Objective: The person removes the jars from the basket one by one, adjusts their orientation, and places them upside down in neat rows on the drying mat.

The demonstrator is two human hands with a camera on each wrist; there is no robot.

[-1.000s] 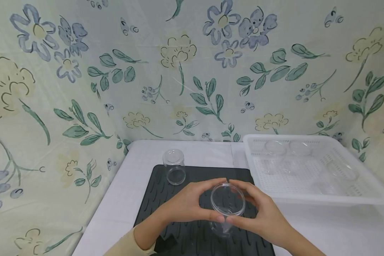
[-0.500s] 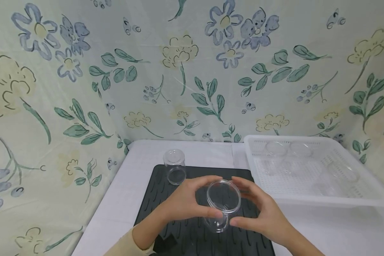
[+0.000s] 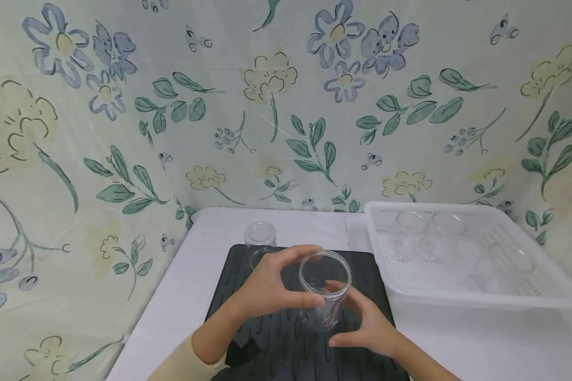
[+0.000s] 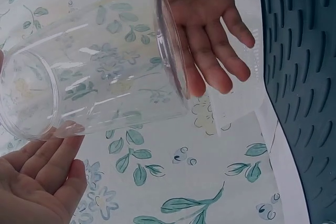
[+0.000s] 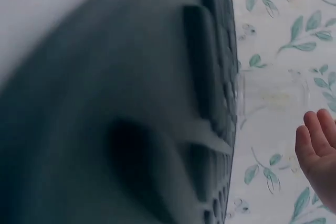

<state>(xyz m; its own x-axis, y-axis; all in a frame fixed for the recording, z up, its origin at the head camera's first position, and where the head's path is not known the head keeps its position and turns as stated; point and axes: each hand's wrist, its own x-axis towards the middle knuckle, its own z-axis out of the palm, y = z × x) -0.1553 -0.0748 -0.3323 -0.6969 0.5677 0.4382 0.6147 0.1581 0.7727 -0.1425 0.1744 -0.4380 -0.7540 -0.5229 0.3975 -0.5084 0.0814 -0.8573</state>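
Observation:
A clear jar [image 3: 325,296] is held in my left hand [image 3: 271,288], whose thumb and fingers grip it round its upper rim. In the left wrist view the jar's transparent wall [image 4: 115,72] runs across the frame, the left hand [image 4: 47,182] at one end. My right hand [image 3: 364,323] is beside the jar's lower part, thumb apart from the fingers, which overlap the jar. The left wrist view has the right hand's fingers [image 4: 215,61] extended near the jar's base. A second clear jar [image 3: 260,233] stands at the back left, partly behind the left hand.
A black ridged mat [image 3: 286,352] lies under the hands on a white-covered table [image 3: 457,338]. At the right stands a white perforated basket [image 3: 462,300] with several clear jars inside. A flower-patterned cloth [image 3: 267,153] hangs behind and to the left.
The jar has risen and shifted left with my left hand. My right hand has come off the upper rim and moved down to the jar's lower part.

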